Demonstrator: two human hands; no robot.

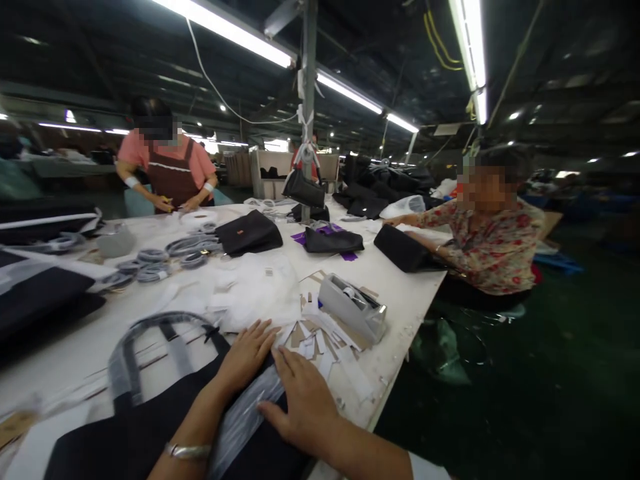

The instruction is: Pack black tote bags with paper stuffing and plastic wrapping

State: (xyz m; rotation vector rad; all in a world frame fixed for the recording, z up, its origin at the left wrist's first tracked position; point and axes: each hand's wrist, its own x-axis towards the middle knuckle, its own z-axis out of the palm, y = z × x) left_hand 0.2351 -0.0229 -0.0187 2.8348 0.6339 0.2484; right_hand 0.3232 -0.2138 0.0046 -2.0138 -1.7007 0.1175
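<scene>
My left hand (250,357) lies with its fingers stretched out on the top end of a black bag (135,427). Beside it, my right hand (307,397) rests palm down, fingers extended and thumb apart, on a strip of clear plastic (247,410) that runs over dark material. Whether that strip belongs to the same bag, I cannot tell. The bag's handles (125,367), partly wrapped in clear film, stand up to the left. A grey tape dispenser (353,310) and loose paper strips (320,340) lie just beyond my hands.
White plastic bags (260,287) are heaped ahead. Grey coiled straps (153,263) and more black bags (250,232) lie farther off. One co-worker (170,167) stands at the far left; another (493,243) handles a black bag (405,248) at the right. The table edge (395,387) runs along my right.
</scene>
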